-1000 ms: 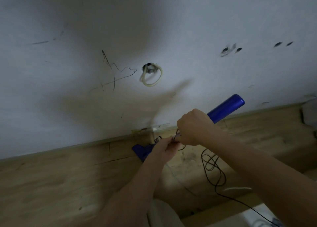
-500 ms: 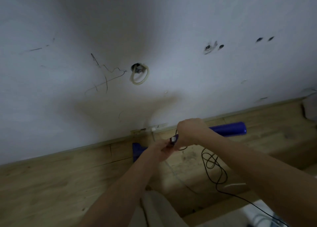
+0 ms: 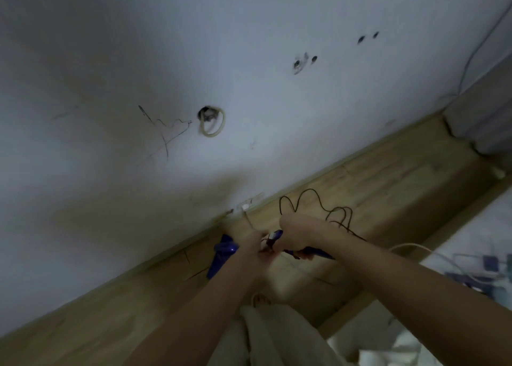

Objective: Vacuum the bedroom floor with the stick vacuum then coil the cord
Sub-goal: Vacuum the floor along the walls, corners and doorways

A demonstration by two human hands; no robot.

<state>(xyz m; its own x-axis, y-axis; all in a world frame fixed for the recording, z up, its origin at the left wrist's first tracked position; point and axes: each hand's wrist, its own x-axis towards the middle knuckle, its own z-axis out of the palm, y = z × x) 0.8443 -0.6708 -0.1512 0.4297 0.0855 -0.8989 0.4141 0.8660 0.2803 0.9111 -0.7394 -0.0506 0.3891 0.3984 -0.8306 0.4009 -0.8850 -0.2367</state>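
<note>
The blue stick vacuum lies low over the wooden floor near the wall; its floor head point(image 3: 221, 255) shows left of my hands and a bit of its blue body point(image 3: 315, 252) under my right wrist. My right hand point(image 3: 297, 232) grips the vacuum body. My left hand point(image 3: 253, 248) meets it from the left and pinches something small at the vacuum's middle, blurred. The thin black cord point(image 3: 318, 207) rises in loose loops just behind my right hand.
A white wall with a round hole and a tube loop point(image 3: 212, 122) stands close ahead. A white socket plate point(image 3: 248, 205) sits at the skirting. A bed edge with patterned bedding point(image 3: 471, 268) lies at right. A white cable point(image 3: 410, 246) trails on the floor.
The vacuum's blue handle has dropped from pointing up-right to lying low under my right arm. The black cord now loops up behind my right hand. The view has tilted.
</note>
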